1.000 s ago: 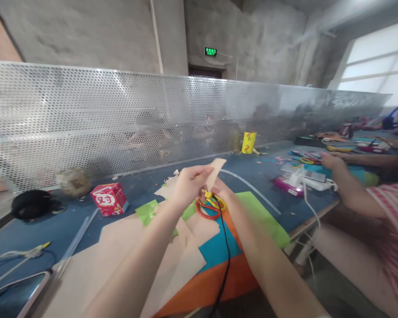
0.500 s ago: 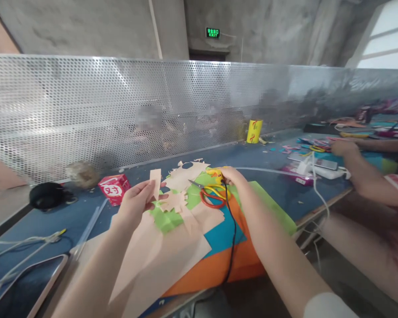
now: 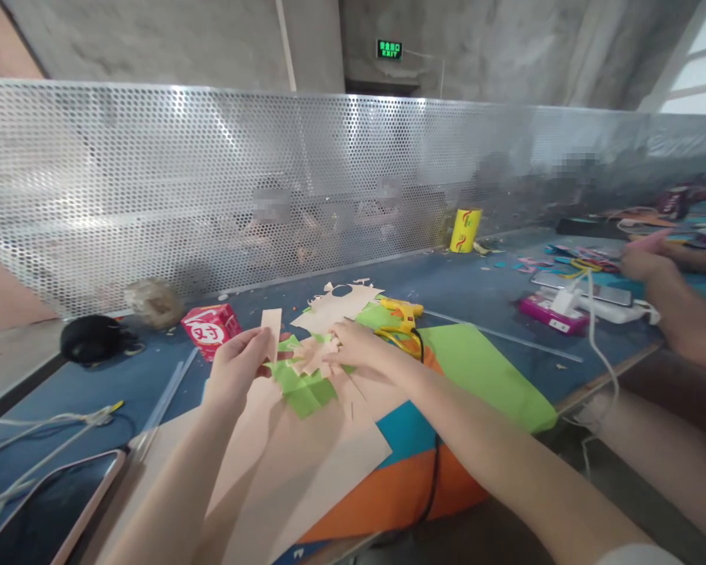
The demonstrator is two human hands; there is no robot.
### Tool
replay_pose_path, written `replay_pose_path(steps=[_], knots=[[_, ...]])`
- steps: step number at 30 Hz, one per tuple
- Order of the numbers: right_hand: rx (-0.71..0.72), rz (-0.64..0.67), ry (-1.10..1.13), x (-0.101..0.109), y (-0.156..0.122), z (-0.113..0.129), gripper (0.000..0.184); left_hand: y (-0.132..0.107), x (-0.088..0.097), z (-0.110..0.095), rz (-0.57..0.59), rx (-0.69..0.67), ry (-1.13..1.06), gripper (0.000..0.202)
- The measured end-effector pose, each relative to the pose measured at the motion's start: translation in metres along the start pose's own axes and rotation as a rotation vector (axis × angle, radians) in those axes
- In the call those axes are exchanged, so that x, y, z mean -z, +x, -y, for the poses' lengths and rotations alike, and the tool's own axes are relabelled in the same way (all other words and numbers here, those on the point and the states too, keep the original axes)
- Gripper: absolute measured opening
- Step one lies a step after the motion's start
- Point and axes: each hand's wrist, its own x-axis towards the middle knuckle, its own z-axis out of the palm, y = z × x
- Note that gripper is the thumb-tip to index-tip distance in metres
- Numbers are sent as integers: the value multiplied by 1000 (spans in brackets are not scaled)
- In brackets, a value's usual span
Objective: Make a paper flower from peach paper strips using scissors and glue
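Note:
My left hand [image 3: 239,362] pinches a small pale peach strip of paper [image 3: 271,323] upright. My right hand [image 3: 353,343] reaches over a heap of cut peach paper pieces [image 3: 311,355], its bent fingertips down among them. Whether it grips a piece is hidden. Beneath the heap lies a green paper scrap [image 3: 306,395]. Yellow-handled scissors [image 3: 401,339] lie partly covered by my right hand. Just beyond them a yellow glue gun [image 3: 405,309] lies with its black cord running toward me. Large peach sheets [image 3: 306,471] spread in front of me.
A red-pink box [image 3: 210,329], a black round object [image 3: 91,339] and a phone [image 3: 52,510] are at left. Green paper [image 3: 485,373] and orange paper [image 3: 388,498] lie to the right. A yellow can [image 3: 464,230] stands by the perforated metal screen [image 3: 153,188]. Another person's hand [image 3: 647,259] works at far right.
My right hand has moved left from the glue gun to the cut paper pieces, now covering part of the scissors. My left hand still holds the strip. The view has shifted slightly.

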Motion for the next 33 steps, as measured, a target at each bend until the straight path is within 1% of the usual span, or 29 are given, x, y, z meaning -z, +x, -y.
replay_pose_path(steps=[5, 9, 11, 13, 15, 18, 20, 22, 24, 26, 29, 30, 31, 33], knots=[[-26, -6, 38, -4, 2, -7, 36, -3, -3, -2, 10, -2, 22, 28], [-8, 1, 155, -7, 5, -7, 24, -5, -3, -2, 32, -18, 53, 29], [13, -27, 237, -7, 5, -6, 22, -3, 1, 0, 22, -40, 44, 28], [33, -92, 325, -3, 5, -4, 21, 0, 5, 2, 0, -69, 8, 27], [42, -175, 395, 4, 3, -1, 19, 0, 9, 2, 18, -77, -52, 26], [63, -334, 525, 15, 0, 5, 15, -5, 10, -1, 155, -14, -124, 24], [102, -431, 658, 20, -2, 9, 14, -11, 7, -3, 252, 16, -106, 24], [138, -482, 762, 22, -6, 15, 15, -16, 3, -4, 293, 5, -56, 25], [152, -474, 798, 24, -11, 21, 15, -19, 0, -6, 279, -43, -16, 25], [164, -446, 838, 26, -16, 27, 19, -21, -3, -7, 234, -107, 8, 23], [143, -407, 919, 28, -22, 34, 38, -22, -3, -9, 169, -161, -1, 20], [114, -376, 927, 29, -24, 35, 43, -22, -3, -9, 159, -164, -21, 19], [83, -321, 919, 29, -25, 35, 43, -22, -3, -9, 150, -165, -40, 18], [44, -159, 867, 28, -26, 32, 32, -22, -4, -8, 142, -161, -53, 18]])
